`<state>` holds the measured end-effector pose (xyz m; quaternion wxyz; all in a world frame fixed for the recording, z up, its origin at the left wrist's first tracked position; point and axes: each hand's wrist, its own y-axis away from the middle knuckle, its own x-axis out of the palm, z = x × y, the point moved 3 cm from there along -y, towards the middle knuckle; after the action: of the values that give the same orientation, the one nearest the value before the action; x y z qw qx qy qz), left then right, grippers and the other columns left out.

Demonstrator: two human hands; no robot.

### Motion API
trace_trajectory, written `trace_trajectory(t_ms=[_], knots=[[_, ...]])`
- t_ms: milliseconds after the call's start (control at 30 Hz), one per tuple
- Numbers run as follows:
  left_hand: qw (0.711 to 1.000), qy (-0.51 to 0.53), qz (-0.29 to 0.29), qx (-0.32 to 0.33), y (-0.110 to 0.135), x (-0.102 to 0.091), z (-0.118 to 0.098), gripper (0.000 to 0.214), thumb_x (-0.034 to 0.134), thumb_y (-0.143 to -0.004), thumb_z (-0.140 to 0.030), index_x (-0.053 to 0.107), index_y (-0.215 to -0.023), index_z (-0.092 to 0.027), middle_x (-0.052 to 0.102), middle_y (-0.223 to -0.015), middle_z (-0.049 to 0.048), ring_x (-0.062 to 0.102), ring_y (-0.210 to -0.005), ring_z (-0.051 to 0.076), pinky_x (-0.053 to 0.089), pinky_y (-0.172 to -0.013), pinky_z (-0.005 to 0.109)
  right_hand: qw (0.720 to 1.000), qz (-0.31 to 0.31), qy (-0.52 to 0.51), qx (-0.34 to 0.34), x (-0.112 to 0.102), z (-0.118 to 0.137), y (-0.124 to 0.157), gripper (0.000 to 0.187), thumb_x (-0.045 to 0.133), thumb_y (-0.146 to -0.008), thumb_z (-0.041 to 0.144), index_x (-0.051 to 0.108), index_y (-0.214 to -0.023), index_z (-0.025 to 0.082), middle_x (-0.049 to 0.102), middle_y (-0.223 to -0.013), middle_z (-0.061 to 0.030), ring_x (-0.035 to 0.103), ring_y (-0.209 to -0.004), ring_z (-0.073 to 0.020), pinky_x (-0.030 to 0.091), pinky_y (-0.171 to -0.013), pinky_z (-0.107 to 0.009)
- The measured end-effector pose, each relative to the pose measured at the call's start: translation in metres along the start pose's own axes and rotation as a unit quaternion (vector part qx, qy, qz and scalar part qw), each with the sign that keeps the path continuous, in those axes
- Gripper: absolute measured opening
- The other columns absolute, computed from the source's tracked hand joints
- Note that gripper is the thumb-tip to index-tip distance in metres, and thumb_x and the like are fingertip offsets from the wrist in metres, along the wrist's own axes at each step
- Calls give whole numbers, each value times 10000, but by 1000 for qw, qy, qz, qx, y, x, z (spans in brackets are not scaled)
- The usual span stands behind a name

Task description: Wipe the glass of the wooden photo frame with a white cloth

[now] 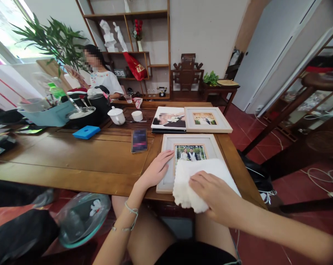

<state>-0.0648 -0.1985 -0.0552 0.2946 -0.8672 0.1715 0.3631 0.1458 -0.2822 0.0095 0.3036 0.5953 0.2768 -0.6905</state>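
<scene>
A pale wooden picture frame (166, 145) with a photo of two people lies flat at the near edge of the wooden table (72, 158). My left hand (156, 169) rests flat on the frame's left border, fingers stretched out. My right hand (213, 195) presses down on a white fluffy cloth (191, 176) that covers the frame's lower right part, fingers spread over it.
Behind lie a second frame (207, 119), a photo print (169, 118), a phone (139, 140), a blue box (86, 131), a white teapot (116, 116), a cup (137, 115) and a black pot (80, 116). Another person (102, 75) sits at the far side. A plastic-lined bin (82, 219) stands left of my knees.
</scene>
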Motion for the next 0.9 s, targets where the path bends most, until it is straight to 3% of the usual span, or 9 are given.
trace_trajectory(t_ms=[133,267,400,500,600,767,833,900], knots=[[1000,2,1,4,0,0,0,501,389,-920,-107,464,-1406,-202,453,-1477,106,361,-1398,245,279,-1180,521,997,-81,9,6,15,-54,-21,568,581,-643,102,570,-1211,102,560,-1305,-202,454,-1241,-341,364,-1044,-511],[1000,5,0,13,0,-1,1,521,390,-913,-94,455,-1413,-223,454,-1477,94,365,-1396,242,287,-1178,515,988,-106,79,77,14,-121,-54,630,581,-688,109,519,-1315,74,483,-1415,-213,365,-1341,-371,250,-1112,-546],[1000,5,1,12,0,-1,1,525,383,-908,-85,461,-1409,-221,451,-1480,90,360,-1399,241,273,-1185,512,980,-120,109,119,0,-150,-79,642,546,-708,84,490,-1347,76,459,-1446,-197,321,-1374,-362,256,-1109,-532],[1000,8,7,7,0,-2,0,517,375,-910,-87,467,-1405,-204,446,-1482,98,351,-1405,242,269,-1189,505,980,-103,115,127,-2,-141,-83,603,509,-701,53,517,-1304,41,489,-1410,-217,350,-1355,-371,301,-1080,-518],[1000,11,10,4,-1,-2,-2,518,373,-909,-88,468,-1405,-205,447,-1482,96,352,-1404,240,270,-1188,503,985,-67,110,111,0,-108,-66,510,500,-670,43,606,-1169,21,571,-1298,-250,480,-1243,-385,390,-1006,-498],[1000,6,8,-5,-1,-1,-2,518,369,-910,-87,468,-1405,-204,443,-1486,93,349,-1405,235,269,-1189,503,998,27,40,48,-4,-29,-5,550,523,-588,62,650,-1116,151,638,-1225,-178,566,-1147,-355,471,-921,-480],[1000,4,6,-7,-1,-1,-1,523,370,-910,-86,465,-1408,-216,445,-1486,86,350,-1404,237,271,-1187,509,1000,24,-1,11,-6,-8,12,621,538,-561,80,633,-1162,200,628,-1261,-144,540,-1192,-343,460,-959,-478],[1000,2,9,-4,-1,-1,-1,525,375,-908,-86,464,-1409,-216,449,-1483,88,353,-1401,243,272,-1186,515,1000,1,-27,-8,-2,-5,17,666,553,-568,102,602,-1226,199,597,-1316,-133,499,-1247,-340,429,-1011,-485]])
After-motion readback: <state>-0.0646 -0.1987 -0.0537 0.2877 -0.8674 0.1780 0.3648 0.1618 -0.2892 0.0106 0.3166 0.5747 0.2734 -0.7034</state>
